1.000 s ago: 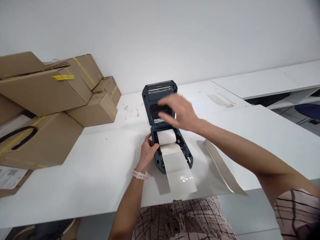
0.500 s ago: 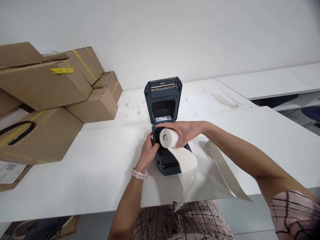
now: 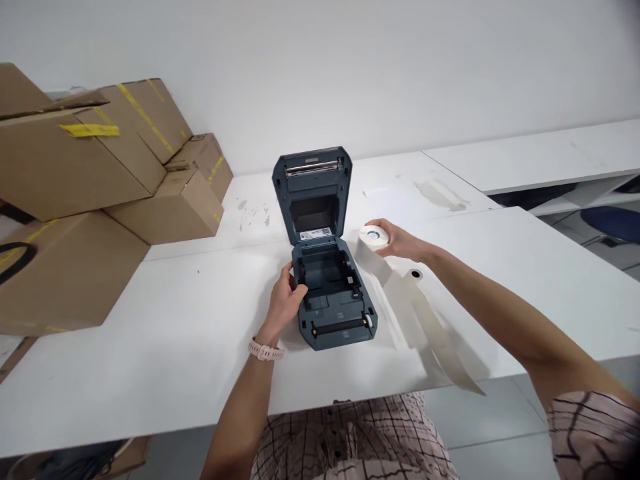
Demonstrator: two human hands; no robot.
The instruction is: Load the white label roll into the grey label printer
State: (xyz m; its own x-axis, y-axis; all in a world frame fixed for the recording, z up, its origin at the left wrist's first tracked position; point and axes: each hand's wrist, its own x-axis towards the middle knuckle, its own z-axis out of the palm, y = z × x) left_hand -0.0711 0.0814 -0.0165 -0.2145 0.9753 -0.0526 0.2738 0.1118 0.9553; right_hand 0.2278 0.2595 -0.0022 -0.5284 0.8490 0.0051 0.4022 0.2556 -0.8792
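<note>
A dark label printer [image 3: 330, 300] stands on the white table with its lid [image 3: 314, 193] raised and its roll bay bare. My left hand [image 3: 286, 300] grips the printer's left side, thumb over the inner edge and fingers outside. Right of the printer, my right hand [image 3: 400, 241] is closed around a white label roll [image 3: 370, 239], held upright with its cored end facing up. A loose strip of the roll trails down toward the table's front. Beside it lies a second, thin roll [image 3: 416, 275] with a long unrolled strip [image 3: 440, 333] reaching past the front edge.
Cardboard boxes [image 3: 125, 267] with yellow tape are stacked at the left. A white wall [image 3: 320, 80] rises behind the table [image 3: 200, 373]. At the far right are an open shelf [image 3: 575, 200] and a blue seat [image 3: 610, 223].
My right hand has lifted the label roll out of the printer bay and moved it right, turning it upright. The left hand keeps hold of the printer. The view has shifted slightly.
</note>
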